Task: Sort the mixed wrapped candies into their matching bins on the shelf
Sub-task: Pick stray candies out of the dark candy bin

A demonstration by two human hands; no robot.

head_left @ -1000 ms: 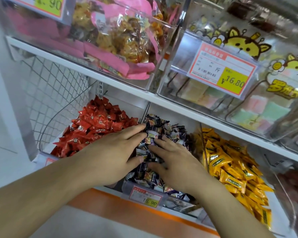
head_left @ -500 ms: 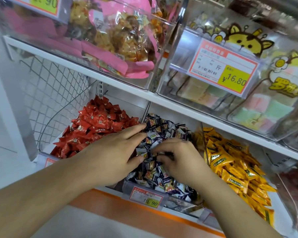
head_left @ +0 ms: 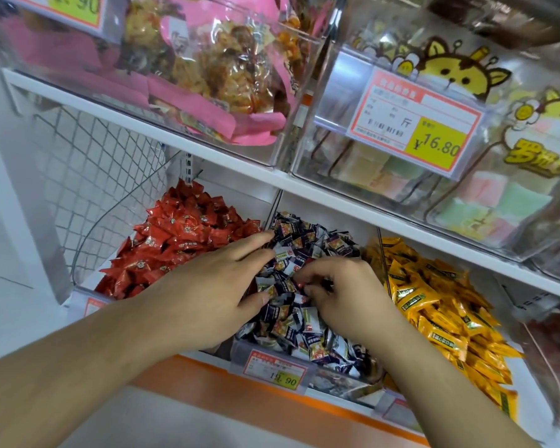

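Nearest you, at lower centre of the frame, your right hand (head_left: 343, 299) has changed: a second ago its fingers lay flat on the dark candies (head_left: 304, 321), and now they are curled in, the fingertips pinching something small and reddish at the top of the heap. I cannot tell for certain what the piece is; it looks like a stray that belongs elsewhere. Just left of it, your left hand (head_left: 214, 286) stays spread and relaxed, pressing the pile aside, its grip released. If the pinched piece is red, its home would be the red candies (head_left: 181, 240) in the bin at centre left. The yellow candies (head_left: 440, 312) at right lie untouched. Farther up, the price tag (head_left: 414, 121) hangs on the upper bin.
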